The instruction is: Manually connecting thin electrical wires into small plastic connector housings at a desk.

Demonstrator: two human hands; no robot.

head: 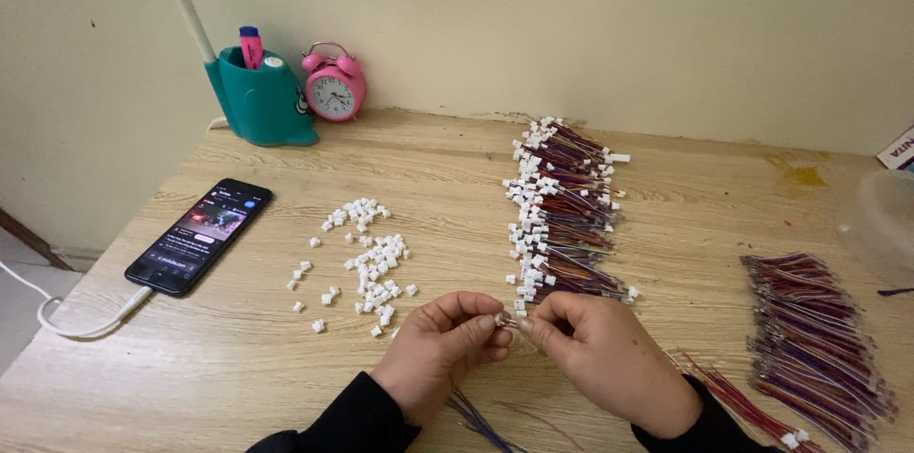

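At the desk's front edge, tiny wiring work
A small white connector [502,320] is pinched between left hand [440,350] and right hand [602,350], fingertips together, loose housings [367,263] scattered nearby.

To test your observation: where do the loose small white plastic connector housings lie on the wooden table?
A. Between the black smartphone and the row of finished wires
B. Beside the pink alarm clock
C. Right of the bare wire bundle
A: the loose small white plastic connector housings are scattered between the black smartphone and the row of finished wires.
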